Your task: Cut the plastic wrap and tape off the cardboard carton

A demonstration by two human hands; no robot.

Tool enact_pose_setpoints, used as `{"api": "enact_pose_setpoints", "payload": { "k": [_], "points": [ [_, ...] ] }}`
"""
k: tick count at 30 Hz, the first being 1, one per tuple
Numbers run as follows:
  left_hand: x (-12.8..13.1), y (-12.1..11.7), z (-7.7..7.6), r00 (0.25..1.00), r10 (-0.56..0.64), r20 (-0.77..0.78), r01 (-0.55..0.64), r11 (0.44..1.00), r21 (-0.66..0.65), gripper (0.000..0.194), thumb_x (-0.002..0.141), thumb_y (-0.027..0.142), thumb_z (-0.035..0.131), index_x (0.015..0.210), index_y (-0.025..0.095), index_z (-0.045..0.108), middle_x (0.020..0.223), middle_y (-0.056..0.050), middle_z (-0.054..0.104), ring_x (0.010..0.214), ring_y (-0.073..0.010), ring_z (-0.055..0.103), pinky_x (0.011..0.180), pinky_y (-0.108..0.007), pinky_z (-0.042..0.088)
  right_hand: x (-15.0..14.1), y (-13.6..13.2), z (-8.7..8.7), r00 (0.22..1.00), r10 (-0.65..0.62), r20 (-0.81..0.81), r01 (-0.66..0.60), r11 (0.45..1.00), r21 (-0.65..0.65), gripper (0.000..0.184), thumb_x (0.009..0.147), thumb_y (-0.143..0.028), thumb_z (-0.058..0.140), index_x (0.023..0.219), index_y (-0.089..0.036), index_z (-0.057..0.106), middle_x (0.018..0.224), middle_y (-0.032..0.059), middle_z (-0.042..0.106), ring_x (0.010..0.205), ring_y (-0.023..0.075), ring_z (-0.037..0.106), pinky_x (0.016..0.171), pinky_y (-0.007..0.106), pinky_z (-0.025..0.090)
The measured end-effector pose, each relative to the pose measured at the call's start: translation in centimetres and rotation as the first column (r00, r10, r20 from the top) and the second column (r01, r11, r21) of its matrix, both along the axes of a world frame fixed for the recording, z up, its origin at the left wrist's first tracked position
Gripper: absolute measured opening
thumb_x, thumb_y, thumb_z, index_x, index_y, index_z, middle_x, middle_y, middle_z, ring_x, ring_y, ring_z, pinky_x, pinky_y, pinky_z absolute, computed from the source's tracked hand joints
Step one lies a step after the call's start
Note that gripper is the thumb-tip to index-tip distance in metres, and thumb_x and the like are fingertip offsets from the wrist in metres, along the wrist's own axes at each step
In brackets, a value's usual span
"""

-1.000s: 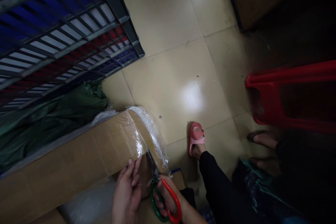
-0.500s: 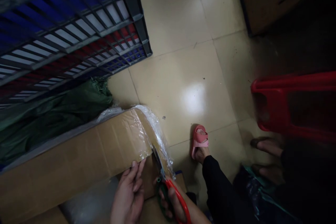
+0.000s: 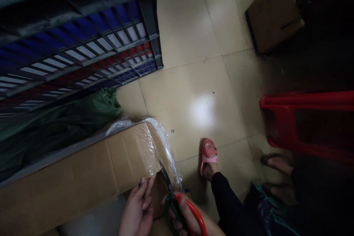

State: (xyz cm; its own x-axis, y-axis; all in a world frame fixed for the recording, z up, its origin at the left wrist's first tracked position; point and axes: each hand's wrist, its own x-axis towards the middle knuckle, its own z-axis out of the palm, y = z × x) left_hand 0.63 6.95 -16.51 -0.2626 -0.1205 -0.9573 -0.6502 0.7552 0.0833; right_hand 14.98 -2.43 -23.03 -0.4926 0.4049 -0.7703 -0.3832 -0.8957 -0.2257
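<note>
My left hand [image 3: 138,206] pinches the lower edge of a long cardboard flap [image 3: 83,169], close to its right corner. Clear tape and plastic film [image 3: 163,143] run along the flap's right end. In my right hand [image 3: 184,214] is a pair of scissors [image 3: 190,206] with one red and one green handle. The scissor blades point up and left, their tips touching or just beside the flap's taped corner. Below the flap, the box interior shows something pale and blurred [image 3: 94,217].
Stacked dark plastic crates [image 3: 151,25] stand at upper left above a green woven sack [image 3: 91,110]. On the tiled floor [image 3: 188,92] is a foot in a pink sandal [image 3: 208,155]. A red plastic stool [image 3: 284,125], another person's feet [image 3: 279,164] and a cardboard box [image 3: 273,14] are at right.
The view has tilted, so the crates, flap and floor sit slightly lower in the picture. Both hands keep their grip near the same corner, and the scissors stay beside it.
</note>
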Motion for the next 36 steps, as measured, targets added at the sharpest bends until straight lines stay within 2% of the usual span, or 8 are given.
{"api": "enact_pose_setpoints", "payload": {
  "k": [4, 8, 12, 18, 21, 26, 30, 36],
  "points": [
    [0.1, 0.7, 0.3, 0.999, 0.054, -0.008, -0.054, 0.997, -0.052, 0.02, 0.09, 0.002, 0.042, 0.072, 0.008, 0.052, 0.085, -0.011, 0.069, 0.029, 0.0055, 0.027, 0.027, -0.007, 0.022, -2.0, -2.3, 2.2, 0.999, -0.044, -0.006, 0.043, 0.998, -0.033, 0.08, 0.067, -0.084, 0.047, 0.107, -0.015, 0.052, 0.077, 0.0006, 0.044, 0.053, 0.0036, 0.038, 0.039, 0.013, 0.028],
    [0.0, 1.0, 0.6, 1.0, 0.03, 0.005, -0.03, 0.998, -0.061, 0.019, 0.088, -0.001, 0.041, 0.075, 0.007, 0.052, 0.089, -0.01, 0.069, 0.027, 0.0059, 0.024, 0.027, -0.007, 0.023, -1.6, -2.5, 1.5, 0.982, -0.085, -0.169, 0.078, 0.996, -0.045, 0.09, 0.058, -0.088, 0.049, 0.111, -0.015, 0.052, 0.079, 0.0002, 0.04, 0.055, 0.0033, 0.036, 0.04, 0.012, 0.027],
    [-0.2, 1.1, 0.6, 0.999, 0.048, -0.01, -0.049, 0.995, -0.091, 0.021, 0.087, -0.002, 0.041, 0.071, 0.009, 0.048, 0.089, -0.008, 0.068, 0.028, 0.0048, 0.029, 0.025, -0.008, 0.021, -1.3, -2.0, 0.9, 0.933, -0.136, -0.333, 0.07, 0.977, -0.203, 0.099, 0.046, -0.092, 0.049, 0.11, -0.017, 0.053, 0.08, 0.0005, 0.04, 0.058, 0.0049, 0.039, 0.041, 0.013, 0.027],
    [0.0, 1.9, 0.6, 0.998, 0.069, 0.002, -0.068, 0.989, -0.131, 0.018, 0.089, 0.002, 0.041, 0.076, 0.008, 0.052, 0.085, -0.009, 0.068, 0.026, 0.005, 0.027, 0.025, -0.006, 0.02, -1.1, -2.0, 1.2, 0.911, -0.163, -0.38, 0.074, 0.968, -0.238, 0.093, 0.049, -0.089, 0.054, 0.108, -0.017, 0.054, 0.078, -0.0008, 0.04, 0.055, 0.0042, 0.038, 0.041, 0.014, 0.026],
    [0.2, 2.1, 0.7, 0.996, 0.084, -0.007, -0.084, 0.984, -0.158, 0.02, 0.089, 0.001, 0.04, 0.075, 0.01, 0.051, 0.08, -0.008, 0.068, 0.027, 0.0035, 0.032, 0.024, -0.007, 0.019, -1.1, -2.0, 0.8, 0.906, -0.204, -0.371, 0.115, 0.962, -0.247, 0.096, 0.049, -0.091, 0.05, 0.11, -0.016, 0.053, 0.077, -0.0007, 0.041, 0.053, 0.0043, 0.039, 0.04, 0.014, 0.025],
    [0.4, 1.7, 0.3, 0.999, 0.029, -0.029, -0.033, 0.989, -0.143, 0.024, 0.09, 0.002, 0.04, 0.068, 0.01, 0.047, 0.077, -0.007, 0.068, 0.024, 0.0057, 0.022, 0.026, -0.006, 0.021, -1.5, -0.8, -0.2, 0.915, -0.164, -0.367, 0.106, 0.979, -0.172, 0.098, 0.052, -0.093, 0.044, 0.108, -0.013, 0.055, 0.073, 0.0008, 0.044, 0.051, 0.0047, 0.038, 0.037, 0.013, 0.03],
    [0.4, 1.7, 0.6, 0.998, 0.014, -0.053, -0.022, 0.988, -0.151, 0.027, 0.09, 0.002, 0.039, 0.065, 0.011, 0.047, 0.067, -0.003, 0.066, 0.024, 0.0051, 0.023, 0.025, -0.006, 0.018, -2.4, 0.2, -0.4, 0.953, -0.197, -0.231, 0.179, 0.979, -0.099, 0.091, 0.058, -0.089, 0.047, 0.107, -0.012, 0.055, 0.067, -0.0012, 0.043, 0.046, 0.0033, 0.036, 0.032, 0.012, 0.029],
    [-0.2, 3.2, 3.3, 0.998, -0.06, -0.032, 0.053, 0.978, -0.203, 0.02, 0.09, 0.006, 0.04, 0.088, 0.007, 0.06, 0.077, -0.01, 0.069, 0.022, 0.0044, 0.02, 0.025, -0.007, 0.022, -3.4, 0.6, 2.0, 0.99, -0.136, 0.026, 0.137, 0.99, -0.037, 0.085, 0.063, -0.085, 0.05, 0.106, -0.012, 0.053, 0.06, -0.0057, 0.04, 0.038, 0.0018, 0.028, 0.026, 0.012, 0.025]
  ]
}}
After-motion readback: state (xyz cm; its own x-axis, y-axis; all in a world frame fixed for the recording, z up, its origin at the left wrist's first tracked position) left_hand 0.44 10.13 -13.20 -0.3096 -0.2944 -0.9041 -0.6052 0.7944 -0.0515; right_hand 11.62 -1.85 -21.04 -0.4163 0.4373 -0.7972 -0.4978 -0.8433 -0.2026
